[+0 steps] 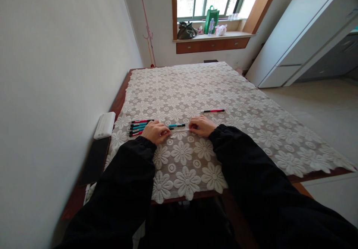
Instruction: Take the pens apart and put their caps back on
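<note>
black sleeves [134, 189] lie nearest, over the lace tablecloth [237, 92]. on this cloth the left hand [156, 131] and right hand [201, 126] each pinch one end of a thin pen refill [179, 130]. just beyond it lies a blue pen [176, 125]; a pen bundle [140, 127] touches the left hand.

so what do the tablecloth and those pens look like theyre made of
The tablecloth looks like off-white lace or crochet, matte: openwork flowers with dark wood showing through. The pens look like glossy plastic, with pink and teal barrels and black ends. The thin piece between the left hand and right hand is too small to tell.
</note>
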`<action>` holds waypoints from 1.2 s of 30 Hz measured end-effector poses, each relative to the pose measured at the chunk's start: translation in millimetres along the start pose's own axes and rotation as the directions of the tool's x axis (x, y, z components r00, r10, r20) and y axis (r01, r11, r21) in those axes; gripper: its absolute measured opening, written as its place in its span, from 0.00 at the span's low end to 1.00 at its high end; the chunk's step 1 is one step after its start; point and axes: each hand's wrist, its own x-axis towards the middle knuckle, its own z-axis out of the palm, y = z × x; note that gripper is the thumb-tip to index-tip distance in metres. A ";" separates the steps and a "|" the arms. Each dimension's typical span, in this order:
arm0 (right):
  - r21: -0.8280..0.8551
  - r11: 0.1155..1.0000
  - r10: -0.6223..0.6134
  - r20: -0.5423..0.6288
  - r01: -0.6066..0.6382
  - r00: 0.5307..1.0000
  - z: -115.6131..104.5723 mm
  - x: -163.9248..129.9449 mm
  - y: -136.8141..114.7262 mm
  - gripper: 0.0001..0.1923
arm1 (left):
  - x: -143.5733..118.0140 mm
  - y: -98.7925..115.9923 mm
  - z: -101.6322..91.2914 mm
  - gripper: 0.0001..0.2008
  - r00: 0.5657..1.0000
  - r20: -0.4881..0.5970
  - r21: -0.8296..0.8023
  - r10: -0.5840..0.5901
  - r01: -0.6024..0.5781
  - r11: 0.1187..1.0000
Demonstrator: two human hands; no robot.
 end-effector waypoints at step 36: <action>-0.001 1.000 -0.008 0.005 0.008 1.000 -1.2 0.3 -0.3 0.04 | -0.2 0.1 -7.1 0.11 0.995 -0.088 -0.107 -0.049 0.039 0.993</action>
